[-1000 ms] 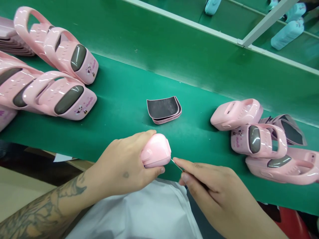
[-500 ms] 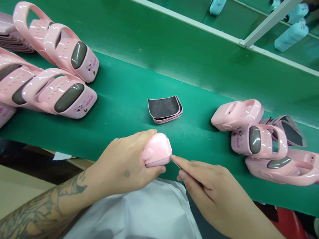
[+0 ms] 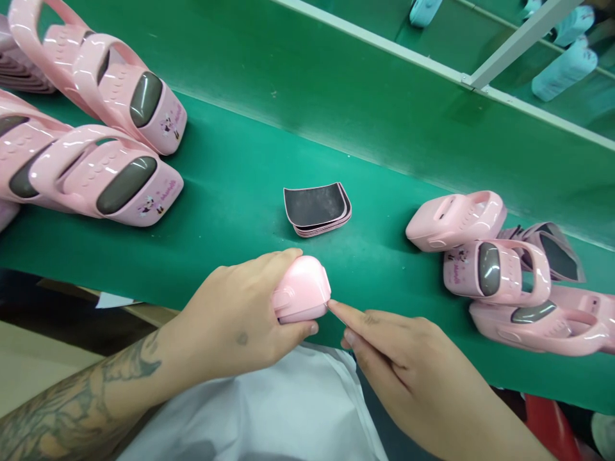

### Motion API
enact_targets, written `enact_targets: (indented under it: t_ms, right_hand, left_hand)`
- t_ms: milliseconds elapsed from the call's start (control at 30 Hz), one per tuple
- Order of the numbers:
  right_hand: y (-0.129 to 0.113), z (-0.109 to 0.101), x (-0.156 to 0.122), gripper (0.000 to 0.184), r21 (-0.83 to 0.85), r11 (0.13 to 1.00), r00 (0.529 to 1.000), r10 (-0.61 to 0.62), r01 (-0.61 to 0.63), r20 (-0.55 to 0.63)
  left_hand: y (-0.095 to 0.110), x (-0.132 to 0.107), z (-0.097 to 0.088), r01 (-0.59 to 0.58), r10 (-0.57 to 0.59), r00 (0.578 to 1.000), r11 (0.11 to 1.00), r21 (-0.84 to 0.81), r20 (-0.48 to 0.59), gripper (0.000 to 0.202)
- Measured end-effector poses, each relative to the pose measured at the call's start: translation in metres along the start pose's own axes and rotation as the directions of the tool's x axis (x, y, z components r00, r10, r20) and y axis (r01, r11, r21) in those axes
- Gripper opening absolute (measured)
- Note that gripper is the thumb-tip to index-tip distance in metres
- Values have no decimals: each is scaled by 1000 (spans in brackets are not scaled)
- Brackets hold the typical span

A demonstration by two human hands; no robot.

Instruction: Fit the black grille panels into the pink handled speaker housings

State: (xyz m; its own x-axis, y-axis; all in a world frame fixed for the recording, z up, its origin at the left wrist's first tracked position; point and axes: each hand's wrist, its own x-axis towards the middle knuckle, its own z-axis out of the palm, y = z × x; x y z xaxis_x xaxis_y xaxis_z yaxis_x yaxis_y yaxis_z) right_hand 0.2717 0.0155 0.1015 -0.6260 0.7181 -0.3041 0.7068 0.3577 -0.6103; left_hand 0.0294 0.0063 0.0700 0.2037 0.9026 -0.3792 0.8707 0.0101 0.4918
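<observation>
My left hand is wrapped round a small pink plastic housing at the near edge of the green belt. My right hand has its fingers pinched together, the index fingertip touching the housing's right end. Whatever thin thing it pinches is hidden now. A small stack of curved dark panels with pink edges lies on the belt just beyond the hands.
Several pink handled housings with grey windows are piled at the left. More pink housings and loose dark panels lie at the right. A white rail bounds a far lane holding light blue units. White cloth covers my lap.
My right hand has moved left until its fingertip meets the housing; the thin metal pin seen between fingers and housing earlier is no longer visible. The left hand stays put.
</observation>
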Motion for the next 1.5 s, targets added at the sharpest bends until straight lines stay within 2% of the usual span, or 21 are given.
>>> enact_targets:
  t_ms: [100, 267, 400, 533, 633, 733, 833, 900, 1133, 1333, 1500]
  right_hand:
    - [0, -3, -1, 50, -49, 999, 999, -19, 20, 27]
    - [-1, -8, 0, 52, -108, 991, 997, -73, 77, 40]
    - [0, -7, 0, 54, -163, 977, 991, -132, 136, 39]
    - [4, 6, -5, 52, -270, 939, 972, -232, 213, -39]
    - [9, 20, -10, 47, -343, 911, 952, -282, 227, -121]
    - [13, 33, -11, 38, -342, 924, 935, -262, 172, -238]
    - [15, 38, -9, 28, -285, 950, 935, -210, 126, -285]
    - [16, 39, -6, 26, -270, 953, 941, -211, 138, -263]
    - [19, 31, -3, 31, -383, 895, 920, -327, 228, -215]
    - [21, 26, -1, 34, -442, 852, 915, -377, 280, -147]
    - [21, 22, 4, 33, -495, 812, 909, -406, 308, -99]
  left_hand:
    - [3, 0, 0, -18, 19, 1000, 999, 47, -8, 63]
    - [13, 4, -2, -4, 1, 1000, 994, 106, 28, 40]
    - [15, 6, 2, -33, 31, 999, 989, 145, 18, 48]
    - [13, 4, 9, -66, 71, 997, 986, 156, -23, 66]
    - [14, 4, 11, -87, 95, 994, 985, 151, -47, 68]
    - [18, 6, 9, -78, 82, 996, 985, 157, -25, 63]
    - [19, 9, 4, -31, 29, 999, 988, 154, 15, 59]
    - [18, 10, 1, -1, 0, 1000, 991, 136, 15, 58]
    - [16, 16, -8, 39, -38, 999, 998, 51, -13, 42]
    - [22, 19, -16, 82, -83, 996, 997, 11, 40, 36]
    - [20, 20, -18, 53, -52, 996, 999, -11, 70, 39]
